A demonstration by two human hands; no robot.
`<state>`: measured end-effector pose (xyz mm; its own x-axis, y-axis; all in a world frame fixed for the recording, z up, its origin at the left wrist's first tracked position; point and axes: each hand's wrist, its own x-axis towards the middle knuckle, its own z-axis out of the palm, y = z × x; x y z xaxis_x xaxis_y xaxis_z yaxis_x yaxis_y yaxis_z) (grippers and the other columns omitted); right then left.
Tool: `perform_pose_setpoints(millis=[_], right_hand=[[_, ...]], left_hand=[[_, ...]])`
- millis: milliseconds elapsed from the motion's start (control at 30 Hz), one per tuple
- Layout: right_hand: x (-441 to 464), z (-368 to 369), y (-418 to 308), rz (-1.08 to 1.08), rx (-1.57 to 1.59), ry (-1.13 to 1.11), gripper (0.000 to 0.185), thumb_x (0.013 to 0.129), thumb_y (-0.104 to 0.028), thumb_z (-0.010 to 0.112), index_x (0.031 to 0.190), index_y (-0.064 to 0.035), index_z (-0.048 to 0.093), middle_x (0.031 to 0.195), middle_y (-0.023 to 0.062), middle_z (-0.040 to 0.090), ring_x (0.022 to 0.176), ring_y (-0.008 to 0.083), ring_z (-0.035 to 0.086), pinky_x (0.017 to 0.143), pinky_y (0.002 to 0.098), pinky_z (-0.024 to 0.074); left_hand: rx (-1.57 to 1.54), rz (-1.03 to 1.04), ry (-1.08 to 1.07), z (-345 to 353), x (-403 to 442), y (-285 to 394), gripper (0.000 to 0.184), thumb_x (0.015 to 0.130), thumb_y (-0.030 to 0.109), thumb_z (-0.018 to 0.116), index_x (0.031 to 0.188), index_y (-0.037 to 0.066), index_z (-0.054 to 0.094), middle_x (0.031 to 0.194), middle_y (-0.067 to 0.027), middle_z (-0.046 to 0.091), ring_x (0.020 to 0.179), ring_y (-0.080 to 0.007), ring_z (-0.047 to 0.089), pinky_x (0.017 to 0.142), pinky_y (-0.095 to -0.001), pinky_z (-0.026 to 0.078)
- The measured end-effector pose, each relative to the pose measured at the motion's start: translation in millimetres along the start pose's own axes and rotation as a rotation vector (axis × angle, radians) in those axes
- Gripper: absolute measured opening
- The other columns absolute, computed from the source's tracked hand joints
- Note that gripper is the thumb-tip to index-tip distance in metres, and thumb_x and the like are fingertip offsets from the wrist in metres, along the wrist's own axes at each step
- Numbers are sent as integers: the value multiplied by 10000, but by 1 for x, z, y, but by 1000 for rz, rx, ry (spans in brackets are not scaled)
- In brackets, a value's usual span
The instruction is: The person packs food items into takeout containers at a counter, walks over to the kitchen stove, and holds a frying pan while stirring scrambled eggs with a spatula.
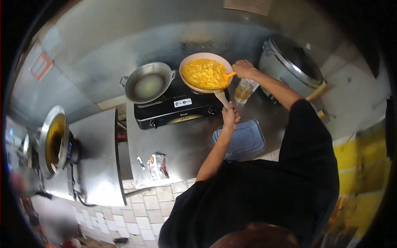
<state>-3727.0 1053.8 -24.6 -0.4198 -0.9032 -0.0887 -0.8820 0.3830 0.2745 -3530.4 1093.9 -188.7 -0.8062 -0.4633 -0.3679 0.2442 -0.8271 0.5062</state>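
My left hand is closed around the pale handle of a frying pan, which sits on the right burner of a black gas stove. Soft yellow scrambled egg covers the pan's bottom. In my right hand is an orange spatula, its blade in the egg at the pan's right side. Just below that hand stands a clear container with yellowish contents. On the left burner rests a grey metal wok with a little liquid in it.
A large rice cooker stands at the right. On the steel counter lie a blue lidded container and a torn foil packet. At far left, another wok holds dark oil-like liquid beside a second steel table.
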Motion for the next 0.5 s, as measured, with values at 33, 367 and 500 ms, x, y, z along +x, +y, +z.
perform_pose_setpoints(millis=[33,367,500], right_hand=[[4,8,2,1,54,10,164,822,-161,667,953,-139,763,884,133,720,921,349,684,807,466,531],[-7,-6,-3,-115,84,47,207,825,-208,637,982,-135,751,965,156,716,967,349,675,839,459,528],[12,1,1,75,40,108,222,791,-186,648,959,-80,746,997,182,713,989,351,679,843,450,537]], left_hand=[[-12,26,-33,0,-2,0,210,1022,291,524,963,132,401,662,27,384,461,-48,294,363,-219,254],[-3,-7,-2,5,-7,5,180,1026,265,513,977,135,398,662,28,387,460,-48,291,365,-225,249],[-17,2,-44,1,-5,4,167,1026,260,511,988,141,400,664,28,385,459,-49,286,369,-228,244]])
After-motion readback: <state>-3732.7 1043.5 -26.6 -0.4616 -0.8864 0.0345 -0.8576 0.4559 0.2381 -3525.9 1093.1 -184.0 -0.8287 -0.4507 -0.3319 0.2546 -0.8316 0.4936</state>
